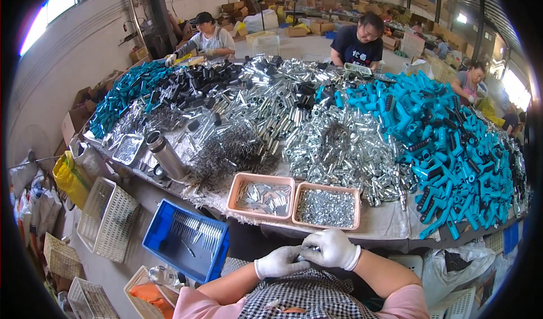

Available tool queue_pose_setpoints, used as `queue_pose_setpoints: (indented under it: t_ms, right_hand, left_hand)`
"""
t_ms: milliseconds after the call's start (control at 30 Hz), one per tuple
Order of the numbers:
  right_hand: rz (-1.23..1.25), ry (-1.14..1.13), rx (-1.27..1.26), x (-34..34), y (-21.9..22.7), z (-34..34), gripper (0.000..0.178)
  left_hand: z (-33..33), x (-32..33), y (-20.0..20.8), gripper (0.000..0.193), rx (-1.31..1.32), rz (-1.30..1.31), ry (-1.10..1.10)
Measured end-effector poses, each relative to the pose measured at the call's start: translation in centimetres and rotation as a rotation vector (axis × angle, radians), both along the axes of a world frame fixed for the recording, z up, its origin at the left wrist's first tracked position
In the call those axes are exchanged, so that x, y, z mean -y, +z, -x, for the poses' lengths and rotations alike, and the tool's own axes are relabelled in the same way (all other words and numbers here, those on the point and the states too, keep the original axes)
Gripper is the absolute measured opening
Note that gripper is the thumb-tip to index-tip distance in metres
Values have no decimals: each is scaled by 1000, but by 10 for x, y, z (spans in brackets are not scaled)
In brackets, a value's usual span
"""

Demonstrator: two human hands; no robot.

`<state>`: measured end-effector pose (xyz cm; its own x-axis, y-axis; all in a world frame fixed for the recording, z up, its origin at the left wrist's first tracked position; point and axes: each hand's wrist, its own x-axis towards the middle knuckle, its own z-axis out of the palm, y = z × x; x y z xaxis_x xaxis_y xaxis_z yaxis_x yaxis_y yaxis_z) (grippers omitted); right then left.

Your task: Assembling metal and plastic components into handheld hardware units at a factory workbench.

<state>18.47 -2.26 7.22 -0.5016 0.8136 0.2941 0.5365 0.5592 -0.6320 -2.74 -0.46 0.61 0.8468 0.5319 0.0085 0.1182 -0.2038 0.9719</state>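
Note:
Both hands wear white gloves and meet above my lap, in front of the table's near edge. My left hand (278, 262) is closed, its fingers curled toward the right. Over those fingertips leans my right hand (332, 249), also closed, its thumb and fingers pinched together. A bit of dark grey metal shows between the hands, mostly covered by the gloves, so its kind stays hidden. Closest to them on the table are a pink tray of slim metal pins (264, 197) and a pink tray of small metal pieces (326, 207).
Heaped on the table are silver metal tubes (283, 101), dark springs (232, 149) and teal plastic handles (447, 149). A steel flask (165, 153) stands left. Below, a blue bin (184, 241) holds rows of metal rods beside white baskets (107, 220). Several co-workers sit around the far side.

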Motion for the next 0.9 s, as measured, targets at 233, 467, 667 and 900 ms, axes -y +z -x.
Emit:
queue_pose_setpoints:
  t_ms: [233, 467, 667, 900]
  right_hand:
    - [-96, -15, -17, -5, 17, 22, 18]
    - [792, 455, -950, 1, 11, 53, 67]
    - [639, 487, -764, -8, 1, 59, 70]
    - [757, 229, -1105, 5, -18, 61, 52]
  left_hand:
    - [3, -14, 12, 39, -233, -131, 1]
    - [30, -31, -4, 24, 188, 299, -276]
    - [29, -27, 12, 27, 54, 115, -228]
    - [15, -3, 1, 23, 15, -273, 171]
